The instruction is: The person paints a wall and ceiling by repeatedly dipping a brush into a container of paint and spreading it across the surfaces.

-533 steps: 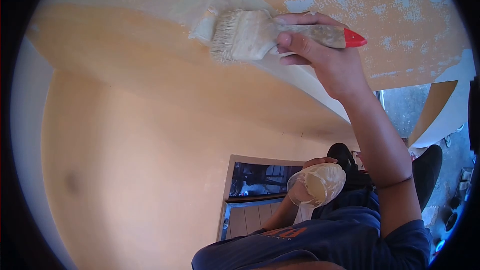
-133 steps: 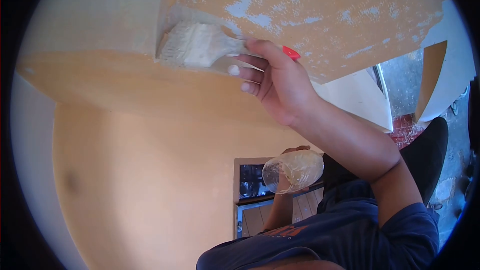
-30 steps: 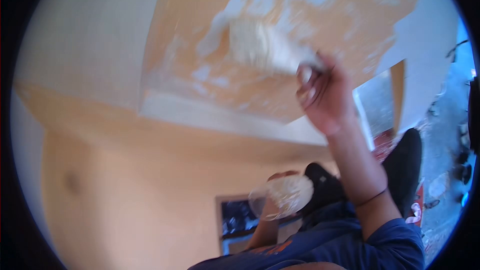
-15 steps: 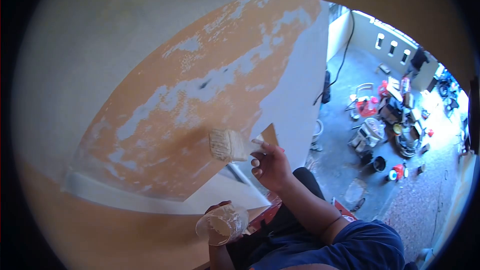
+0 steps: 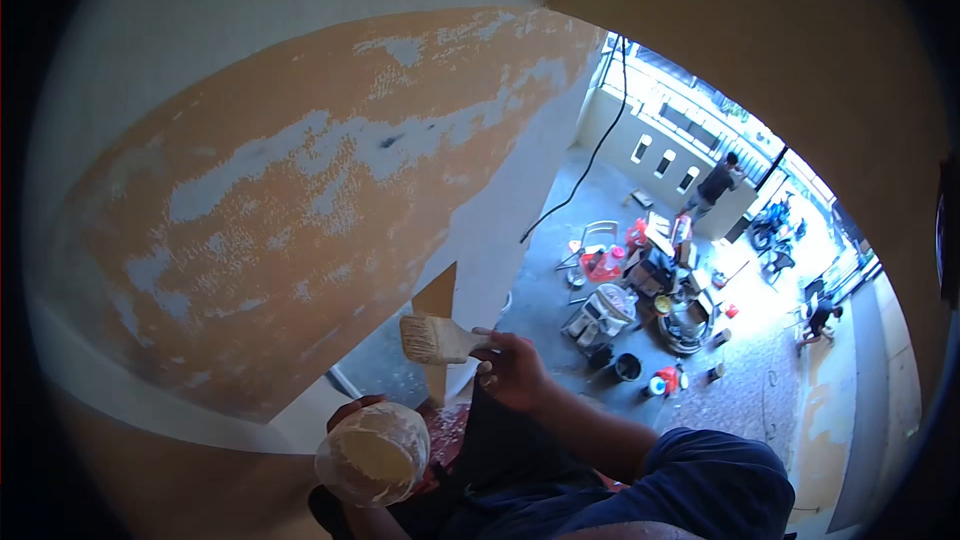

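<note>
My right hand grips the handle of a wide paintbrush. Its cream-coated bristles point left, above and to the right of a clear plastic tub. The fingers of my left hand are wrapped around the tub's far side, partly hidden behind it. The tub is smeared with cream paint, and more paint shows inside. Beyond both hands rises a wall surface in orange-tan, with patchy white areas and a pale border.
Far below lies a floor with cluttered boxes, a black bucket and a chair. A dark cable hangs by the wall edge. One person stands by the far low wall; another person is at the right.
My view has turned right, bringing more of the yard and two people into sight. The brush has come away from in front of the patchy wall and sits closer above the tub.
</note>
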`<action>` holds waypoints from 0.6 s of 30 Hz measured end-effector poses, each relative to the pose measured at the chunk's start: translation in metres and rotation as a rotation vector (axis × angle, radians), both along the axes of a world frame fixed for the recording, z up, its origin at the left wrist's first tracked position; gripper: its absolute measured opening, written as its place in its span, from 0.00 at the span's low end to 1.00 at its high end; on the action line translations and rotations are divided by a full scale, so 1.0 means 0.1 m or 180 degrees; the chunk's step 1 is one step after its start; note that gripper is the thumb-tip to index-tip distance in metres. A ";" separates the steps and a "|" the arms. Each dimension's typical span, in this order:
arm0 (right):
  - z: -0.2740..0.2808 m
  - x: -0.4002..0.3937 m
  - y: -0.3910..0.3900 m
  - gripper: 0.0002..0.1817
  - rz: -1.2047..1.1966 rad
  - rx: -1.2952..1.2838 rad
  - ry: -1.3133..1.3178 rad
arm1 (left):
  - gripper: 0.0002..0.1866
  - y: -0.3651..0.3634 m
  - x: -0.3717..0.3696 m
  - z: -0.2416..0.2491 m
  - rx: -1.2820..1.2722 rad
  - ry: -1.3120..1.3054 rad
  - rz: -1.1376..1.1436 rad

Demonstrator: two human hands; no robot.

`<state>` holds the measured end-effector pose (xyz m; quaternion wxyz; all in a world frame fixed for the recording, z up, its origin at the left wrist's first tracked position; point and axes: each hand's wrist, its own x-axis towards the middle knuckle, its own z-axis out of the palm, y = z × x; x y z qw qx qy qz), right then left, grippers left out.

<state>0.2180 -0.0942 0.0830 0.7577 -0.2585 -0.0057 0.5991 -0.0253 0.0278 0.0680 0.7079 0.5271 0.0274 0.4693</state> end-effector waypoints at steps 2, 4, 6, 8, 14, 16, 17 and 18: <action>0.07 0.00 -0.02 0.17 0.0007 -0.0066 -0.0074 | 0.24 -0.06 0.03 0.04 -0.0031 -0.0131 -0.0074; 0.14 0.00 0.00 0.17 -0.0045 -0.0023 -0.0136 | 0.27 -0.14 0.03 0.03 -0.0797 -0.0271 -0.0125; 0.18 0.03 0.05 0.18 -0.0030 -0.0058 -0.0177 | 0.29 -0.19 0.00 0.10 -0.0898 -0.0274 -0.0187; 0.20 0.01 0.09 0.18 0.0011 -0.0036 -0.0156 | 0.31 -0.26 -0.06 0.21 -0.1007 -0.0256 -0.0238; 0.19 -0.15 0.25 0.18 0.0179 -0.0058 -0.0140 | 0.30 -0.19 -0.25 -0.05 -0.0932 0.0438 -0.0027; 0.19 -0.17 0.27 0.18 0.0217 -0.0095 -0.0175 | 0.30 -0.22 -0.25 -0.06 -0.1500 -0.0168 -0.0012; 0.19 -0.18 0.29 0.19 0.0236 -0.0080 -0.0188 | 0.30 -0.23 -0.27 -0.09 -0.1534 -0.0186 0.0001; 0.19 -0.19 0.32 0.19 0.0251 -0.0110 -0.0194 | 0.30 -0.22 -0.29 -0.12 -0.1523 -0.0243 0.0024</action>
